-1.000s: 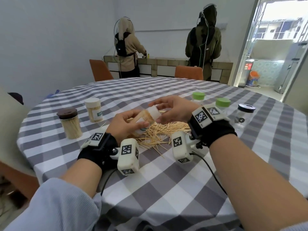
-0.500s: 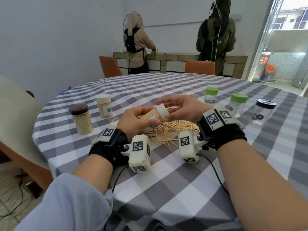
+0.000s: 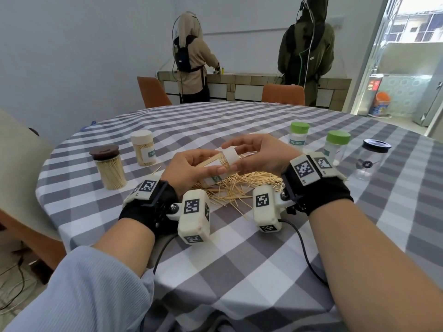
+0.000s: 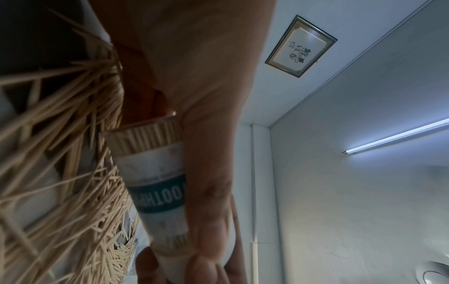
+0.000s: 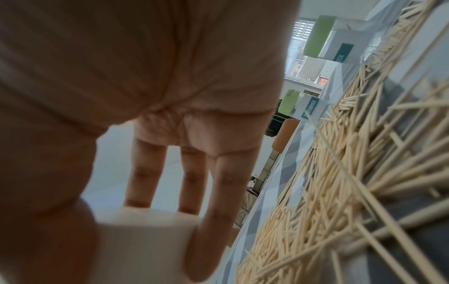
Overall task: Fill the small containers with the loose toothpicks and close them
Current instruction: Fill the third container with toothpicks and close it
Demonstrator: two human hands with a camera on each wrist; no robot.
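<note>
My left hand (image 3: 211,163) grips a small clear container (image 3: 214,174) packed with toothpicks, tilted with its mouth up and to the right. My right hand (image 3: 230,156) pinches a white cap (image 3: 232,159) between thumb and fingers and holds it over the toothpick tips at that mouth. I cannot tell whether the cap is seated. Both hands hover over the pile of loose toothpicks (image 3: 242,188). The left wrist view shows the labelled container (image 4: 157,192) beside the pile (image 4: 60,173). The right wrist view shows the cap (image 5: 143,244) against my fingers (image 5: 218,192).
On the checked tablecloth (image 3: 239,271), a brown-lidded jar (image 3: 109,170) and a white-lidded container (image 3: 143,150), both full, stand at the left. At the right stand two green-lidded containers (image 3: 298,137) (image 3: 336,147) and a black-lidded clear jar (image 3: 374,159). Two people stand at the far counter.
The right hand has turned the white cap squarer over the container's mouth. Both hands stay above the pile. My head view has shifted a little.
</note>
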